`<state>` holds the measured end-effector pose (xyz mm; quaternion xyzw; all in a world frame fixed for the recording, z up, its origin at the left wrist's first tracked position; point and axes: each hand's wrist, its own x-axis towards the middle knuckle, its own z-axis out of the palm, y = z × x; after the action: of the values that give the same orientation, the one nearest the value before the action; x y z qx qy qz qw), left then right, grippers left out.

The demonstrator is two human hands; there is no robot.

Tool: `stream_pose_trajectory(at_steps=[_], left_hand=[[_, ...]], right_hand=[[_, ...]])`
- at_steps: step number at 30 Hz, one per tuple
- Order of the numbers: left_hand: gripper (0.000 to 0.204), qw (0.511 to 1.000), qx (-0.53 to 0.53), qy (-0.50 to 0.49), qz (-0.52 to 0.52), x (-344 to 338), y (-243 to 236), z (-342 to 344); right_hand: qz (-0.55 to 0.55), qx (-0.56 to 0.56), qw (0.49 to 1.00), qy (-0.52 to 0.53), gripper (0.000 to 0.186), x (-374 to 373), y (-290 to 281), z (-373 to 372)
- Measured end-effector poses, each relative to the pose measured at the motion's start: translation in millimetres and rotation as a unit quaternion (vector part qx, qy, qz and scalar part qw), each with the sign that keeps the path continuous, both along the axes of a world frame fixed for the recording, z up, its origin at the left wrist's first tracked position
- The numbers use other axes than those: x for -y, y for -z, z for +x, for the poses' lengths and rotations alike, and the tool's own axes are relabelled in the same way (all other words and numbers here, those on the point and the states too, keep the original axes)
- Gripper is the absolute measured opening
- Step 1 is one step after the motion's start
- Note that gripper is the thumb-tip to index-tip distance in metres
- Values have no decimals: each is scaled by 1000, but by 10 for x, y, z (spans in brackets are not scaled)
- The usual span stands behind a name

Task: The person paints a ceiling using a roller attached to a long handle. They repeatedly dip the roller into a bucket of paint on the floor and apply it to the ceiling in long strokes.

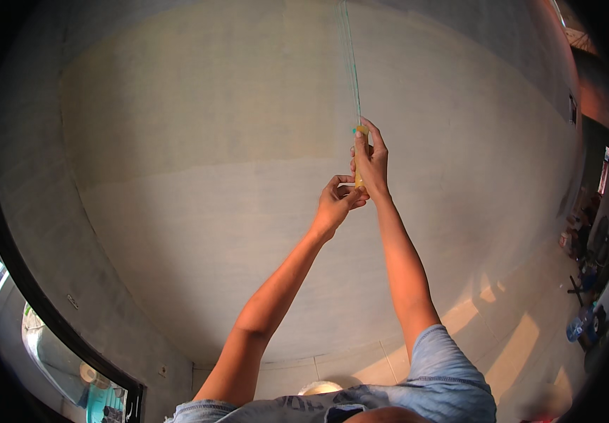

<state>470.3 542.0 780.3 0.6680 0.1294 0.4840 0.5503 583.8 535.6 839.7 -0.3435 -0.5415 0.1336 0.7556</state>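
Observation:
My right hand [371, 163] is raised against the wall, its fingers wrapped round a yellow tube-shaped piece [361, 130] held upright, with a small teal spot near its top. Just below and to the left, my left hand [338, 201] has its fingers curled at the lower end of the same piece. Thin green strands [352, 60] run straight up from the piece and out of view at the top. The piece is mostly hidden by my fingers.
A grey wall [220, 247] fills the middle, with a yellowish patch above. A dark-framed opening [51, 331] is at the left. A round container [318, 387] sits low behind me on the tiled floor [502, 352]. Assorted items [583, 317] crowd the right edge.

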Motion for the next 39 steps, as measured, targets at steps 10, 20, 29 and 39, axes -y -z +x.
stream_pose_trajectory(at_steps=[10,20,29,39], left_hand=[[36,1000,7,6,-10,-68,21,87],[34,1000,13,6,13,-36,27,172],[33,1000,16,-3,7,-116,29,268],[31,996,-73,11,-55,-56,538,367]], right_hand=[[-1,0,1000,6,39,-37,-26,193],[-9,6,1000,-15,38,-43,-40,222],[-11,24,1000,1,38,-155,-22,305],[-55,15,998,-20,38,-87,673,499]])
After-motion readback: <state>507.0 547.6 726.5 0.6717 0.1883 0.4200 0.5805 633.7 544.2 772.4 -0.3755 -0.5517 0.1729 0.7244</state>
